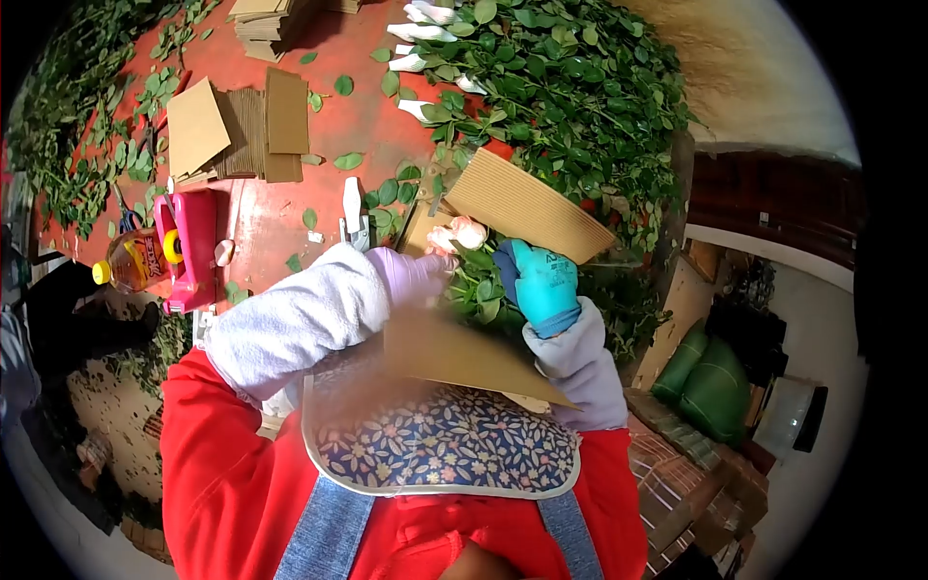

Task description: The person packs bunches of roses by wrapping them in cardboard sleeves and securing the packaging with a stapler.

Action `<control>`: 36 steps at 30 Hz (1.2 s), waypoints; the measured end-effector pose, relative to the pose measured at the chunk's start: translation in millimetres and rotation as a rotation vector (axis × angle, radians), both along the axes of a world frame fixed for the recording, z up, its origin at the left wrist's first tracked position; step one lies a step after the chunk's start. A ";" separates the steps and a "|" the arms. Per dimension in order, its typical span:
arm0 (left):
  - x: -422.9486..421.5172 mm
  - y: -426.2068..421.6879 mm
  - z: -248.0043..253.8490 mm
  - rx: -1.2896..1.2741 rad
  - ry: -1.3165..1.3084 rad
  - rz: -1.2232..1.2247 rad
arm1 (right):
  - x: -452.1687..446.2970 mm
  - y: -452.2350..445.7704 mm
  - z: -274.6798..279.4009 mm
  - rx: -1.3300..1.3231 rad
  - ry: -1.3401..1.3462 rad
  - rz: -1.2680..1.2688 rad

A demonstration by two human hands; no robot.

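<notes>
Head view: from here I look down past a floral bib (445,445) to a red table (333,126), with both gloved hands close together at its near edge.
Pink roses: the blooms (468,232) sit between the hands, leaves below them, against brown board; gathered there, I'd judge, so both hands reach the same spot.
Left hand: the lavender glove (414,276) is at the blooms, fingertips beside the petals; whether they pinch or merely touch, I can't tell.
Right hand: the teal glove (543,285) is bent over the leafy side of the roses, its dark fingers turned inward, probably to steady the stems; what they grip is hidden.
Corrugated sheet: it slants (530,205) just beyond the roses, apparently backing them.
Near board: a brown flap (469,350) lies between the hands and the bib, too blurred on its left to follow the edge.
White-handled tool: it stands (352,200) just beyond the left wrist, likely put there for easy reach.
Cardboard stack: sheets (242,135) are piled farther left, handy for that arm, it seems.
Leafy heap: greenery (570,97) fills the far right, white tips (425,32) all along its left side, perhaps so each can be caught by its end.
</notes>
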State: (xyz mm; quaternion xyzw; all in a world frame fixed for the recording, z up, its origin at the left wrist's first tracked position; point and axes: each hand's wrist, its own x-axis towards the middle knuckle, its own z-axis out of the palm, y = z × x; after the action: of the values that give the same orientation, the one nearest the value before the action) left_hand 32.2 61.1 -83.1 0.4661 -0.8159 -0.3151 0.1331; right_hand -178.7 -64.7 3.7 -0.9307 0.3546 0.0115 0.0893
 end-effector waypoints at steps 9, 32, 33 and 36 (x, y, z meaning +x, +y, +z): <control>3.9 -0.4 0.7 -0.004 0.127 0.014 | -28.6 6.3 27.9 0.717 0.017 0.205; 4.8 2.9 34.1 -0.343 -0.084 0.017 | 20.4 12.9 -28.7 0.123 0.222 0.229; 4.8 2.1 35.0 -0.365 -0.113 0.004 | 20.7 12.8 -28.4 0.102 0.229 0.244; 4.3 -2.6 32.1 -0.187 -0.003 0.090 | 21.2 12.1 -25.8 0.063 0.225 0.243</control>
State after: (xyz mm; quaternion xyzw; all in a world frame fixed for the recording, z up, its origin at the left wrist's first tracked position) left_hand 36.6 58.6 -51.0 0.4884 -0.8202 -0.2306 0.1887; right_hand -157.5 -52.6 -22.1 -0.9562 0.2469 0.1376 0.0763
